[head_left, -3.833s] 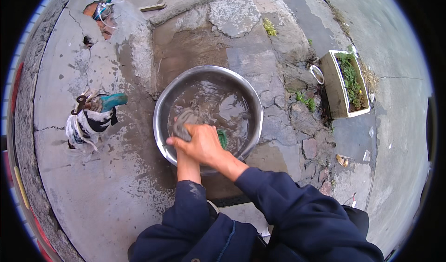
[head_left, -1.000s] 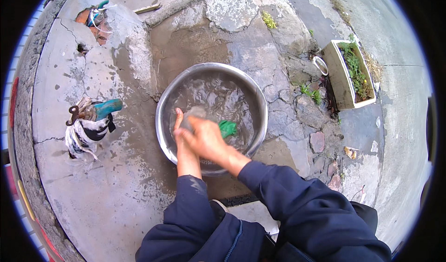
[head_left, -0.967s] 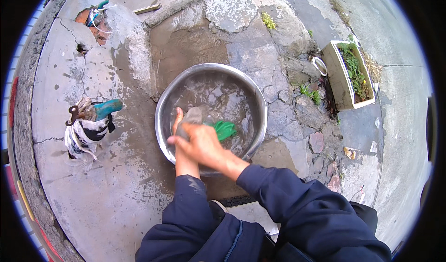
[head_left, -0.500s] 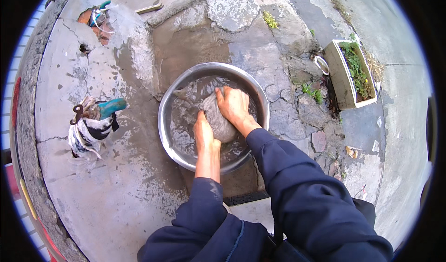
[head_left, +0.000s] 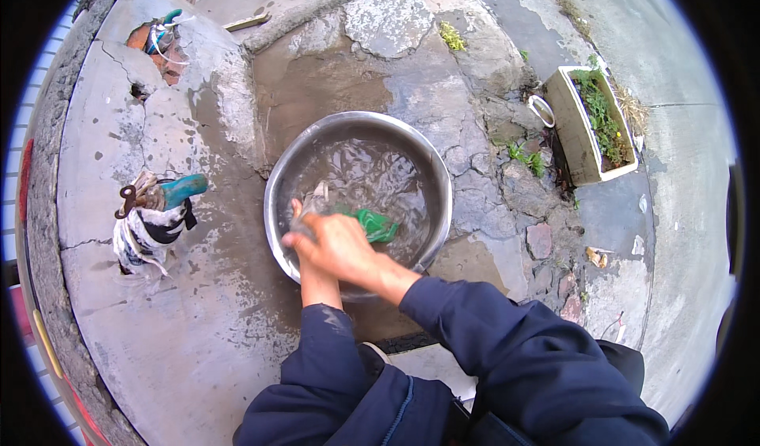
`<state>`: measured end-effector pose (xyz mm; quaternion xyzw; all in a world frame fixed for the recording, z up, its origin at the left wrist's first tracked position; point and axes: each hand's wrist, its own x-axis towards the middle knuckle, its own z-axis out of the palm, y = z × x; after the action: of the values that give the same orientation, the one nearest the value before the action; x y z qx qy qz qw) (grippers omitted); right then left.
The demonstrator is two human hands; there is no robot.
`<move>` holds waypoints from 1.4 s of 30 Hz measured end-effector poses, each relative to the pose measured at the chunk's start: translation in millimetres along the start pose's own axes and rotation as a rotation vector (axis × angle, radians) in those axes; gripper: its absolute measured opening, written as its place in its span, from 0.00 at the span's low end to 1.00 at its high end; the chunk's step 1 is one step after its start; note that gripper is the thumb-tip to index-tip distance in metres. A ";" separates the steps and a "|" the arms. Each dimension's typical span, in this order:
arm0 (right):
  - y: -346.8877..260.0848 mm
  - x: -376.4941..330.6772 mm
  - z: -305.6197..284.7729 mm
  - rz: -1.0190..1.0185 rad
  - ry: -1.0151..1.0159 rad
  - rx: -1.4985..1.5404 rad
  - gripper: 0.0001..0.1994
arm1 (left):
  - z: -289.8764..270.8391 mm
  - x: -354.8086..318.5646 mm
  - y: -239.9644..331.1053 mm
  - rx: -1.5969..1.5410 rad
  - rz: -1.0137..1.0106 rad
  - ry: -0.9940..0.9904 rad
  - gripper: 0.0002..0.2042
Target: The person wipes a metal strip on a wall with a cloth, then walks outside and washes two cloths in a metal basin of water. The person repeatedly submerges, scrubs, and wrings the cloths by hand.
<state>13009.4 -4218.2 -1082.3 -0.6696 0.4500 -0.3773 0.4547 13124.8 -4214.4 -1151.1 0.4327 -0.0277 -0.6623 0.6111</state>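
A round metal basin point(head_left: 358, 120) holds murky grey-brown water. My hands meet over its lower left side, crossed at the wrists and partly smeared by motion. My right hand point(head_left: 342, 246) lies on top, fingers curled leftward around a wet grey cloth point(head_left: 319, 195). Beneath it my left hand point(head_left: 319, 284) is mostly hidden; a bit of it shows beside the cloth, and it appears closed on the same piece. Something bright green point(head_left: 377, 224), thin and crumpled, lies in the water just right of my right hand; its kind is unclear.
To the left, a tap point(head_left: 170, 191) with a teal handle is wrapped in cloth strips. A second teal-handled fitting point(head_left: 164, 33) sits in a broken hole farther off. A white planter box point(head_left: 578, 133) with green plants stands at right, beside a white ring point(head_left: 541, 111). The concrete is cracked and wet.
Both hands have moved down and left in the basin, and my right hand now crosses over the left. The round grey bundle is mostly out of sight; the green piece has come into view.
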 end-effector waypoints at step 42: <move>104.3 54.9 -83.6 0.118 0.267 -0.535 0.16 | 89.6 -19.0 -23.4 0.069 0.041 0.169 0.24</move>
<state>12922.9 -4311.5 -1150.8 -0.6828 0.6274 -0.3030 0.2200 13049.7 -4236.8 -1098.1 0.5073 -0.0075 -0.6093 0.6094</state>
